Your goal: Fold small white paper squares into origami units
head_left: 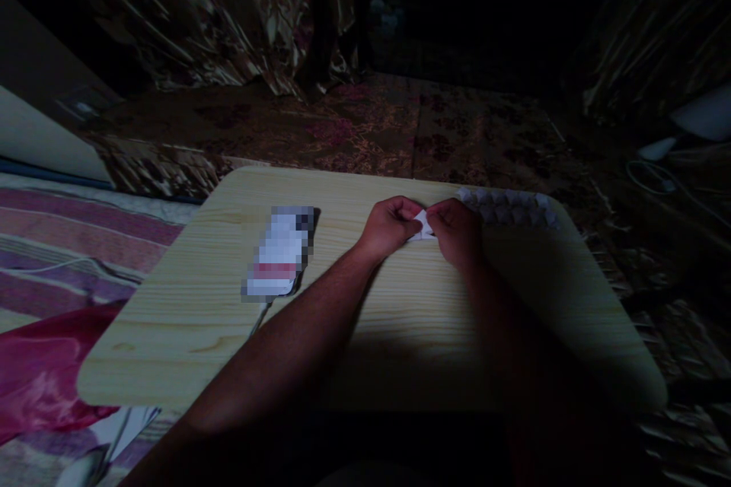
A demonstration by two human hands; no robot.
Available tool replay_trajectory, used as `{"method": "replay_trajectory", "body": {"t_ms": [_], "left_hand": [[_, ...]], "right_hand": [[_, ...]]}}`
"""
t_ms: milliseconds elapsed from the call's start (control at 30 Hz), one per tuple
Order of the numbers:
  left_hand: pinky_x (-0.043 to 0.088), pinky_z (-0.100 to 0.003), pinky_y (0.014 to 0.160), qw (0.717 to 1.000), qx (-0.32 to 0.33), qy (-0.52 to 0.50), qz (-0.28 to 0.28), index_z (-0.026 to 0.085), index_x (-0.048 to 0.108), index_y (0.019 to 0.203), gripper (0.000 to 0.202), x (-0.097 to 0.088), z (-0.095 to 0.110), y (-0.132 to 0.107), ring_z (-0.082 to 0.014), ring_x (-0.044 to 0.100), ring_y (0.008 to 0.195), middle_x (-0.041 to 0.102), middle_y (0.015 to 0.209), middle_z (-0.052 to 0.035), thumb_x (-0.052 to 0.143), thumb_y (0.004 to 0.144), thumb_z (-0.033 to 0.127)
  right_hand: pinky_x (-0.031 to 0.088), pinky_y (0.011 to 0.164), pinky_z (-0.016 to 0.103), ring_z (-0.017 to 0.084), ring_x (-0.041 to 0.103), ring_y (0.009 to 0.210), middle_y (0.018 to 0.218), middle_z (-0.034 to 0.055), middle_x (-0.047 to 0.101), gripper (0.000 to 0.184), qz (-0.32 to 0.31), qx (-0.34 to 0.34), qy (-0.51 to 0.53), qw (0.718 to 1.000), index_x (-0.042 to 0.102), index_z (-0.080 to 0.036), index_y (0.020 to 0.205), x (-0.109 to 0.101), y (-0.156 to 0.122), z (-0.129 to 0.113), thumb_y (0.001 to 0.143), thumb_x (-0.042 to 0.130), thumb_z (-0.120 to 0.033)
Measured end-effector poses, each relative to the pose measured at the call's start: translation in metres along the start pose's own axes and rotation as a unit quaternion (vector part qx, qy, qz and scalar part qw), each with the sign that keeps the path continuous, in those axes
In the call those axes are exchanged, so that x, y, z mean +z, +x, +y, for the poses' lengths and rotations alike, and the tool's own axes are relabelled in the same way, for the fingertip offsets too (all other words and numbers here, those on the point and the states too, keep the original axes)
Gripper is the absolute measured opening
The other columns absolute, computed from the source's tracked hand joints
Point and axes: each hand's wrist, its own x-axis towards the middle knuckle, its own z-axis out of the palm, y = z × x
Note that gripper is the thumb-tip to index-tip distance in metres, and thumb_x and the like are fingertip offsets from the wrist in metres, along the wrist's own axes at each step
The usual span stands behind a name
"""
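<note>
A small piece of folded white paper (421, 227) is pinched between my two hands over the far middle of the wooden table. My left hand (389, 227) grips its left side with thumb and fingers. On the other side, my right hand (458, 228) is closed on the paper's right edge. Just beyond my right hand, several small folded paper pieces (508, 208) lie in rows along the table's far right edge. The fingertips partly cover the paper, so its full shape is hidden.
A phone-like object (279, 251), blurred out, lies on the left of the table (188, 304) with a white cable (260, 317) running from it. Striped bedding (74, 236) and a shiny pink cloth (51, 365) are at the left. Patterned curtains (256, 7) hang behind.
</note>
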Motion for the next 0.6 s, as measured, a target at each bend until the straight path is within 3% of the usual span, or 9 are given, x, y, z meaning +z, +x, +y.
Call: {"method": "replay_trajectory", "body": {"t_ms": [233,467,600], "left_hand": [[0.037,-0.022,0.050,1.000,0.016,0.005,0.003,0.014,0.069,0.079,0.023,-0.0001,0.0025,-0.0004,-0.0079,0.050,0.053,0.064,0.066,0.0001,0.076,0.067,0.032],[0.034,-0.021,0.049,0.999,0.031,-0.017,0.021,0.015,0.067,0.078,0.024,0.0014,0.0032,-0.0018,-0.0071,0.046,0.051,0.060,0.061,0.0014,0.077,0.068,0.034],[0.037,-0.021,0.052,0.998,0.037,-0.034,0.034,0.015,0.066,0.079,0.024,0.0025,0.0023,-0.0016,-0.0078,0.049,0.054,0.062,0.064,0.0010,0.079,0.067,0.032]], "right_hand": [[0.049,0.063,0.027,0.016,0.063,0.067,0.072,0.0005,0.069,0.011,-0.027,-0.010,-0.041,0.999,0.066,-0.022,0.080,-0.0040,-0.0017,-0.0069,0.082,0.060,-0.031],[0.051,0.065,0.029,0.018,0.066,0.072,0.079,0.0032,0.072,0.016,-0.010,0.004,0.001,1.000,0.064,-0.021,0.088,-0.0013,-0.0016,-0.0081,0.079,0.064,-0.034],[0.047,0.059,0.028,0.017,0.062,0.063,0.069,0.0011,0.068,0.018,-0.014,0.033,-0.042,0.998,0.065,-0.020,0.081,-0.0019,-0.0019,-0.0101,0.077,0.066,-0.037]]}}
